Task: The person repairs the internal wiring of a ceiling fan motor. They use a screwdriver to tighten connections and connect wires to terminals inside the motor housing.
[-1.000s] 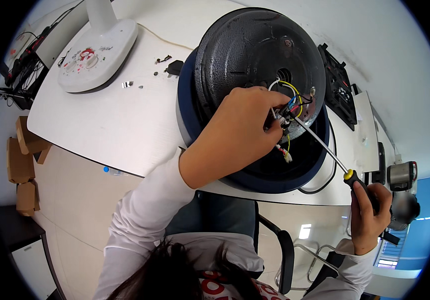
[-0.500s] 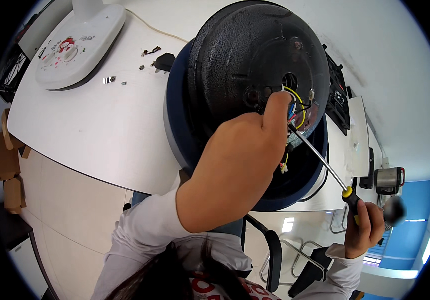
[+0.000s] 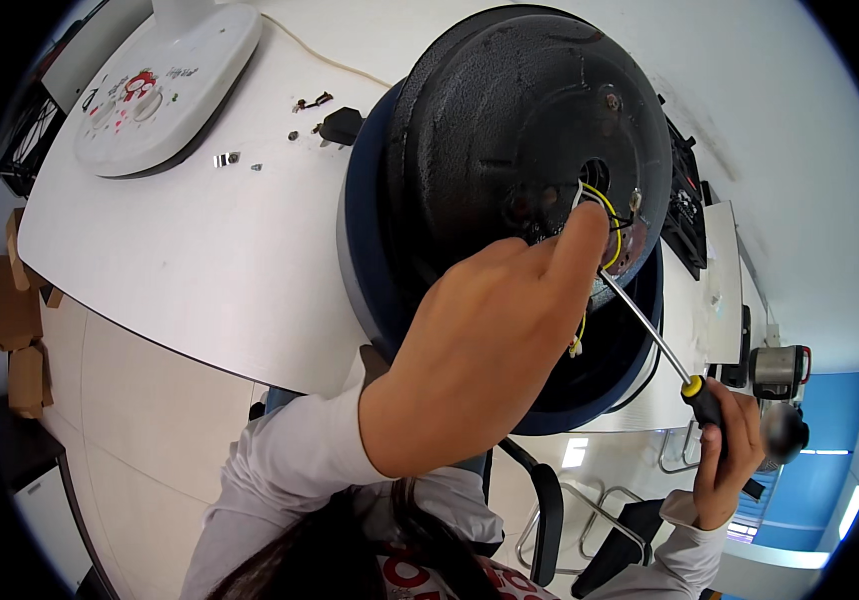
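A large black domed shell (image 3: 470, 130) with a textured, shiny surface lies tilted in a dark blue round housing (image 3: 365, 250). Yellow, white and dark wires (image 3: 616, 235) come out by a round hole in the shell. My left hand (image 3: 490, 340) reaches over the shell, closed at the wires; its other fingers are hidden behind the hand. My right hand (image 3: 730, 450) grips the black and yellow handle of a screwdriver (image 3: 650, 330). The shaft slants up to the left, its tip by the left fingertips, where the contact point is hard to make out.
Small metal parts (image 3: 228, 159) and screws (image 3: 312, 102) lie on the white table (image 3: 180, 260). A white appliance base (image 3: 170, 95) stands at the far left. To the right are a black tool case (image 3: 685, 200) and a steel pot (image 3: 778, 372). A black chair armrest (image 3: 548, 510) is below.
The view has shifted slightly, moving the shell and table lower and right in the picture. My left fingertips now cover more of the wires. The screwdriver stays in my right hand.
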Motion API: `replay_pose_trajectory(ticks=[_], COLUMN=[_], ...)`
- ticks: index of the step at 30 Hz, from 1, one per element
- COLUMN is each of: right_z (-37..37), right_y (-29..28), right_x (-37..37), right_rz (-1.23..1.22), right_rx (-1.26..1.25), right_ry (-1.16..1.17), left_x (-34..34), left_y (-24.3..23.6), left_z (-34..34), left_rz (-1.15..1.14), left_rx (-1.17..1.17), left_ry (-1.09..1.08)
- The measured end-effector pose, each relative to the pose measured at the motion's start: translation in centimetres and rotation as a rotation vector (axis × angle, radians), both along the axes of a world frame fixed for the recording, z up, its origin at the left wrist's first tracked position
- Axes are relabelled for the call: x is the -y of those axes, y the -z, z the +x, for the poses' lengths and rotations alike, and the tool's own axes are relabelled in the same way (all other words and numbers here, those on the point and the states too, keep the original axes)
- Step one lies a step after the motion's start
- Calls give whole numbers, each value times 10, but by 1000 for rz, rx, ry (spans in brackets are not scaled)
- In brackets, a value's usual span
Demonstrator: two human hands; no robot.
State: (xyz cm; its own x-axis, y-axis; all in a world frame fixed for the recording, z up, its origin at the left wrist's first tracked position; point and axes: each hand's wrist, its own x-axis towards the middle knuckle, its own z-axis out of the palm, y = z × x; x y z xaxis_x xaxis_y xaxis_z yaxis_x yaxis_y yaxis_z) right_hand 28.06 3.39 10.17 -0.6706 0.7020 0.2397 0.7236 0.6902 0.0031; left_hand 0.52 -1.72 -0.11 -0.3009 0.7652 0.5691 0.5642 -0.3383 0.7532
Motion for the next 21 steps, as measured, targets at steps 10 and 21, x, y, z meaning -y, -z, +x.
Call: replay_pose_trajectory(ticks=[10, 21], right_z=[11, 34], right_y=[5, 33], right_x=[-3, -20], right_rz=[186, 197], right_rx=[44, -80], right_ry=[-158, -161], left_x=[-6, -5], left_y=[6, 9], left_z=[4, -8], left_rz=[29, -91], left_rx=[279, 469], left_ry=[16, 275])
